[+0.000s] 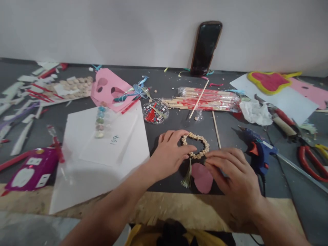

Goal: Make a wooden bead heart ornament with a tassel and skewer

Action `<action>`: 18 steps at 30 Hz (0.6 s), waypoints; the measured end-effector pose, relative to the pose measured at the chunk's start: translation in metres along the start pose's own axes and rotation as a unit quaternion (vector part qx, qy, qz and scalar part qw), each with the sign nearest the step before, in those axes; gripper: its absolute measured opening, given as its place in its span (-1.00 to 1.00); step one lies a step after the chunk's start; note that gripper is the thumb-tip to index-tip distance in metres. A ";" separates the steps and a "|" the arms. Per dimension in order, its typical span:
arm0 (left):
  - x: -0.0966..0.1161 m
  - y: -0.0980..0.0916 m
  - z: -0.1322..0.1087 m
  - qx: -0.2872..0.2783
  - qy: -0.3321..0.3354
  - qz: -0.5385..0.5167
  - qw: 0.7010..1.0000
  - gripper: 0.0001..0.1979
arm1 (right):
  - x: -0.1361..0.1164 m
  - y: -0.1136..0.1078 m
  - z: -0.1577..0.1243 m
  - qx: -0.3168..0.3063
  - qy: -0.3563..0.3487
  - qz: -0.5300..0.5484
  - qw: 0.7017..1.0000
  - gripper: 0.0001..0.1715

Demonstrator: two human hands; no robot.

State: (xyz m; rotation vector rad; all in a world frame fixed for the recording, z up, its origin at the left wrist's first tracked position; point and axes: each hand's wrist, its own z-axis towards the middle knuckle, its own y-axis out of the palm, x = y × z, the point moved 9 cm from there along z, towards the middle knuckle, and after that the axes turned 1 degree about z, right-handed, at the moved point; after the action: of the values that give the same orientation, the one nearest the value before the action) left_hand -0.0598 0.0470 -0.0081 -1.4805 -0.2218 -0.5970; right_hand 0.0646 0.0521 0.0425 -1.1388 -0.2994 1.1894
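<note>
A ring of small tan beads or wooden pieces (pixel 204 140), much like a bracelet, sits over the dark mat. My left hand (pixel 170 148) pinches its left side between thumb and fingers. From its lower left hangs a pale green tassel (pixel 188 176). My right hand (pixel 234 174) is at the ring's lower right, with thumb and fingertips pressed together; whatever is between them is too small to make out. Below the ring lies a pink paper heart (pixel 202 179), close to the right fingertips.
A blue glue gun (pixel 260 147) lies on the right, near red-handled scissors (pixel 311 164) and pliers (pixel 282 114). Behind are wrapped chopsticks (pixel 220 99) and a phone (pixel 207 48) leaning on the wall. White paper (pixel 77 143) and a purple packet (pixel 33 169) lie left.
</note>
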 end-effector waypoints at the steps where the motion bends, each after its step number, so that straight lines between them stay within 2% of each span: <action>1: 0.001 0.002 0.000 -0.001 0.008 0.007 1.000 -0.68 | -0.003 0.001 -0.004 -0.011 0.009 0.009 1.000 -0.86; 5: 0.002 0.009 0.001 0.003 0.017 0.031 0.999 -0.72 | -0.017 -0.004 -0.017 -0.024 0.037 0.049 0.998 -0.83; 8: 0.002 0.012 0.002 0.013 0.010 0.043 0.999 -0.79 | -0.025 -0.001 -0.022 -0.049 0.030 0.014 0.998 -0.89; 11: 0.005 0.012 0.003 0.020 0.005 0.045 0.999 -0.81 | -0.029 0.012 -0.025 -0.101 0.017 -0.025 0.994 -0.82; 15: 0.007 0.013 0.004 0.012 0.003 0.038 0.999 -0.77 | -0.042 0.037 -0.029 -0.184 -0.037 -0.064 0.980 -0.73; 18: 0.006 0.013 0.005 0.002 0.002 0.029 1.000 -0.72 | -0.048 0.050 -0.027 -0.211 -0.054 -0.105 0.970 -0.79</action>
State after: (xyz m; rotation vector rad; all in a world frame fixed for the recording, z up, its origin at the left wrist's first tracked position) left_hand -0.0470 0.0498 -0.0160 -1.4763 -0.1763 -0.5511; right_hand 0.0354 -0.0057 0.0065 -1.3711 -0.7674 1.0252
